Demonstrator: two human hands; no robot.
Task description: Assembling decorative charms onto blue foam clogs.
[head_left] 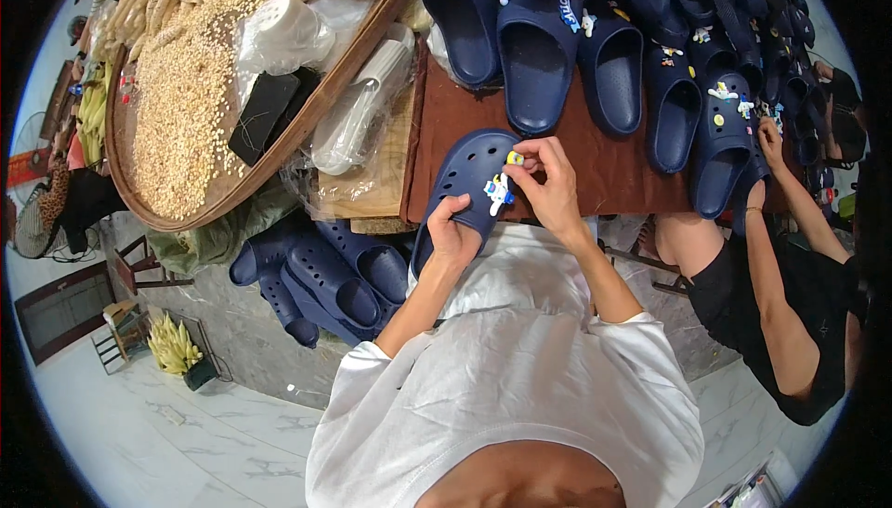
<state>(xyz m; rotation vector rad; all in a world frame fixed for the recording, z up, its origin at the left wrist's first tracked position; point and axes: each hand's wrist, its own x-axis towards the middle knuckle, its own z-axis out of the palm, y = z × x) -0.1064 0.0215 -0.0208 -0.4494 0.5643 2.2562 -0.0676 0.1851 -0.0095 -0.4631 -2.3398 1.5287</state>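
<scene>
My left hand point(452, 226) is wrapped round a navy foam clog point(462, 166) with holes in its upper, held over my lap at the table's near edge. A white and blue cartoon charm point(499, 194) sits on the clog's upper. Between the thumb and fingers of my right hand point(548, 183) is a small yellow and white shoe charm point(515, 159), pinched right at the clog's upper. Whether its stem is in a hole cannot be seen. Beyond my hands, several navy clogs point(534, 62) with charms stand on the brown tabletop point(595, 178).
At the left, a big round tray point(269, 187) holds corn kernels, a black flat object point(265, 122) and plastic bags. White clogs in clear plastic point(367, 104) lie beside it. More navy clogs point(334, 276) are piled below the table. A co-worker's hand point(771, 144) reaches to clogs at the right.
</scene>
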